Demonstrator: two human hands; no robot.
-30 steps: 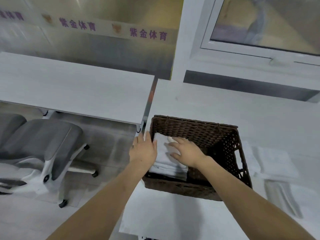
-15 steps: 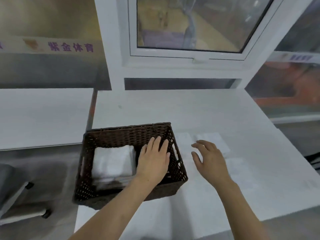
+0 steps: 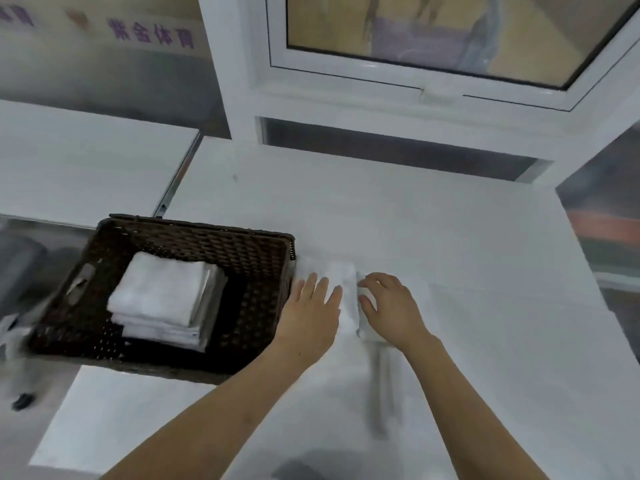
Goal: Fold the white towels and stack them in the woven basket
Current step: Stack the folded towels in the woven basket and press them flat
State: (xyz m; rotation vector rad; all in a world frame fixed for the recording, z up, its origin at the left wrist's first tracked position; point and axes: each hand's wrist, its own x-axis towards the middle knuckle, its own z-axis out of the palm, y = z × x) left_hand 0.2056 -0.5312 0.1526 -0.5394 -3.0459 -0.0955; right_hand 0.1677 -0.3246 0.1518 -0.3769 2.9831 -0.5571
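Head view. Left hand (image 3: 311,315) lay flat, fingers straight and slightly spread, palm down on the white towel (image 3: 341,277) spread on the white table (image 3: 433,220), just right of the woven basket (image 3: 214,237). Right hand (image 3: 393,306) sat just beside the left, fingers bent over the towel's raised fold; whether pinching the cloth or only resting on it, cannot tell. Basket stood at the table's left edge, partly overhanging it, with a stack of folded white towels (image 3: 166,296) inside toward its left wall and dark open room to its right. Bare tabletop stretched toward the far edge and right edge. Second table (image 3: 86,161) stood left, across a narrow gap.
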